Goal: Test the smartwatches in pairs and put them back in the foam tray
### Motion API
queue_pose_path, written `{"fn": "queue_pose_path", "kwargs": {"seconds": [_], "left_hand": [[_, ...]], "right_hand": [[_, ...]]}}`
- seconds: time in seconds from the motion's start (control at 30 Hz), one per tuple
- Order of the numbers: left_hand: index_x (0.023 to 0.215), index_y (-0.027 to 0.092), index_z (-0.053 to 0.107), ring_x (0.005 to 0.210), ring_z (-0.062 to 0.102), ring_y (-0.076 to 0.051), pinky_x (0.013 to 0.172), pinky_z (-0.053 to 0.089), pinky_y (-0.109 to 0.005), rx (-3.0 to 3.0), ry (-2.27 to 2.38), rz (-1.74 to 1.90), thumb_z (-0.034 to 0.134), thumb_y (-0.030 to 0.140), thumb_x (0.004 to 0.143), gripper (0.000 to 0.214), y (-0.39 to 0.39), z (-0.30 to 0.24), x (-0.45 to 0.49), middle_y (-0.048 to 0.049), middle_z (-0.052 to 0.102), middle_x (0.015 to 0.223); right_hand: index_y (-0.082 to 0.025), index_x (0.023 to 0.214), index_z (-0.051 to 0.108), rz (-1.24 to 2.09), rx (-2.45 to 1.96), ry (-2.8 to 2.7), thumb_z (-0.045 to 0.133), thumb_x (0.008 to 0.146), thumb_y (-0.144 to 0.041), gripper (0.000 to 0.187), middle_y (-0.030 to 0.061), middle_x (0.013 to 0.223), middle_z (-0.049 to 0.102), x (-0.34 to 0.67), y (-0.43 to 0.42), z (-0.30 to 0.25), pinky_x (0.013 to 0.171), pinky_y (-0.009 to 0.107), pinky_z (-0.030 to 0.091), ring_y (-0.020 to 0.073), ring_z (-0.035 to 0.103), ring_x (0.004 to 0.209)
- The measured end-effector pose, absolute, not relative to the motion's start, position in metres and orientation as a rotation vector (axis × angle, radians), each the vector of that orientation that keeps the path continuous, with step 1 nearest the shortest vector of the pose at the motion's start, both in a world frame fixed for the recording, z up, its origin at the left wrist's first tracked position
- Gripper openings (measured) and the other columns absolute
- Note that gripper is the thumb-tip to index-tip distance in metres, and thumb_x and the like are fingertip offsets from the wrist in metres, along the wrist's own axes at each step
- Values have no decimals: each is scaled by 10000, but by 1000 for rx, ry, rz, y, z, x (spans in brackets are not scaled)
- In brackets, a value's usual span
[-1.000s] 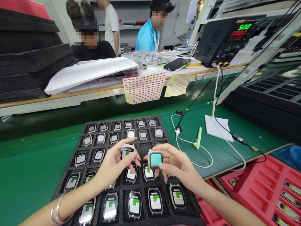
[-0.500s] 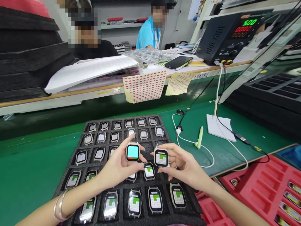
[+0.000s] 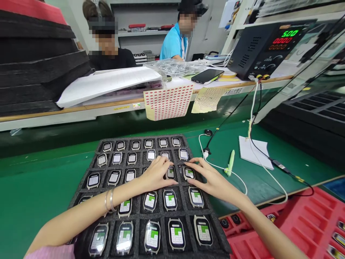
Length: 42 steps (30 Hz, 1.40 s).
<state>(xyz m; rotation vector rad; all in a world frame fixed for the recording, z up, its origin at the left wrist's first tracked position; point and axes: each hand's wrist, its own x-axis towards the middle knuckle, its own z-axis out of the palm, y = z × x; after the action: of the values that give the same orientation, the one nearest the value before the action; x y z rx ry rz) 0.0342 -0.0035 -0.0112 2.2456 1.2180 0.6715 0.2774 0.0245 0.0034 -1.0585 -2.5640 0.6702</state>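
Observation:
A black foam tray (image 3: 188,223) holds rows of smartwatch cases without straps, most with lit screens showing white and green blocks. My left hand (image 3: 155,174) reaches over the tray's middle, thumb and fingers around a smartwatch (image 3: 170,172) in the third row. Part of that watch is hidden by the fingers. One compartment to the right, my right hand (image 3: 206,177) has its thumb and fingertips at the edges of another smartwatch (image 3: 189,173). Both watches are down at their compartments. My left forearm covers part of the tray's left side.
Right of the tray, a white cable (image 3: 238,173), a green pen-like tool (image 3: 230,163) and a white pad (image 3: 256,151) lie on the green mat. Red trays (image 3: 304,223) stand lower right. A power supply (image 3: 265,50) sits on the shelf. Two people are behind it.
Both hands have lowered their smartwatches from above the tray into neighbouring third-row compartments. The left watch's screen went from cyan and red to a grey and green display.

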Motion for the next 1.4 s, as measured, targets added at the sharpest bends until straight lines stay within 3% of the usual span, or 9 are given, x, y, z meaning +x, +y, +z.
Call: {"fn": "queue_pose_path", "kwargs": {"seconds": [0.1,0.2,0.37,0.63,1.0,1.13,1.27,1.33,1.4], "left_hand": [[1260,180,460,1130,446,-335,958,392,-495,2313,1187,615,769,388,679,689,-10,4,18,-144,485,1226],[1256,185,462,1121,462,-298,957,388,-452,2362,1270,509,598,262,822,461,-25,24,-17,-130,511,1199],[1083,195,561,1012,528,-291,899,402,-433,2382,1474,105,586,146,752,335,-43,34,-84,-87,567,1069],[1012,148,538,962,510,-291,841,429,-396,2386,1494,118,668,220,737,312,-42,16,-93,-99,534,1011],[936,146,460,853,567,-312,729,476,-424,2229,1578,165,606,161,707,271,-71,7,-52,-111,496,978],[932,151,458,887,571,-332,758,470,-474,2136,1617,265,597,155,733,243,-69,4,-46,-126,512,979],[933,164,473,829,589,-283,752,484,-450,2029,1596,444,629,209,728,262,-64,5,-54,-108,539,973],[970,174,466,763,599,-218,699,504,-368,1968,1540,530,631,258,753,285,-63,10,-61,-75,555,942],[1013,181,460,711,595,-172,635,493,-293,1755,1399,672,631,281,776,309,-64,19,-66,-42,573,878]], "right_hand": [[-249,1300,493,649,-1065,-2621,569,886,-405,450,100,1286,449,278,27,16,979,401,412,284,480,1179],[-253,1272,513,619,-1056,-2649,568,892,-409,414,101,1282,466,272,31,32,964,425,416,297,472,1177],[-197,1157,582,626,-700,-2747,506,943,-298,248,101,1106,583,218,31,41,938,415,429,261,524,1066],[-45,951,645,218,-653,-3084,725,800,-260,274,178,905,623,125,12,27,811,423,492,328,560,945],[-65,1011,630,241,-659,-3115,674,803,-177,240,160,973,605,145,6,26,858,411,481,313,539,980],[-69,992,636,324,-734,-3073,736,767,-218,287,177,984,600,141,7,23,799,431,493,339,538,985],[-80,1033,641,452,-811,-2978,755,748,-265,359,131,935,615,143,14,19,716,368,507,269,590,857],[-92,1144,609,792,-847,-2823,766,731,-344,508,76,859,621,150,19,20,633,301,502,201,589,736],[-93,1201,582,1398,-846,-2450,744,736,-402,581,40,789,612,157,25,23,521,244,461,149,556,627]]}}
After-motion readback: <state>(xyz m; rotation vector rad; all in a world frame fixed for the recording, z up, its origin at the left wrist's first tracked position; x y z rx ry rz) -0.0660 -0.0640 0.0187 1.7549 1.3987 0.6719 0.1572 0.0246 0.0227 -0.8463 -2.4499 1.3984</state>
